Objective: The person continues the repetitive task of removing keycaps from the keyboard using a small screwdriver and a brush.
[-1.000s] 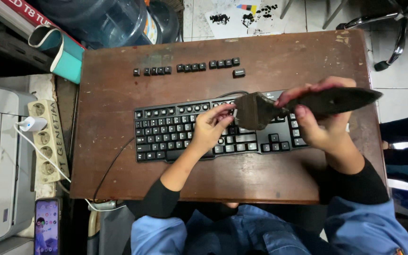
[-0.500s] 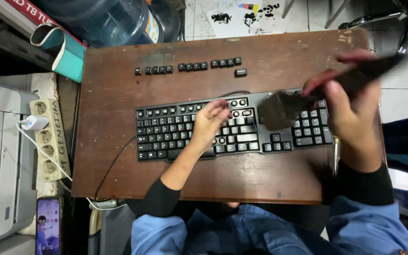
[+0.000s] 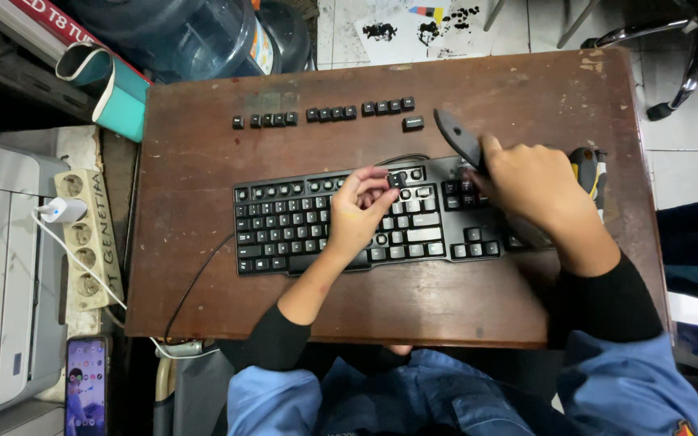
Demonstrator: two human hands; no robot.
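Even, moderately bright overhead light, soft shadows, dim left edge, slight motion blur and wide-angle bending.

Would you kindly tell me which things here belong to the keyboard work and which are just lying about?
In use: keyboard; brush in right hand; left hand; row of loose keys.
Lying about: power strip; phone; water bottle; screwdriver.

A phone (image 3: 86,386) lies at the bottom left with its screen lit — purple and blue, with a small picture on it. At the top left a long box (image 3: 30,23) shows a red side with white letters. The big blue water bottle (image 3: 179,32) has a small label (image 3: 261,50) — yellow, white and blue.
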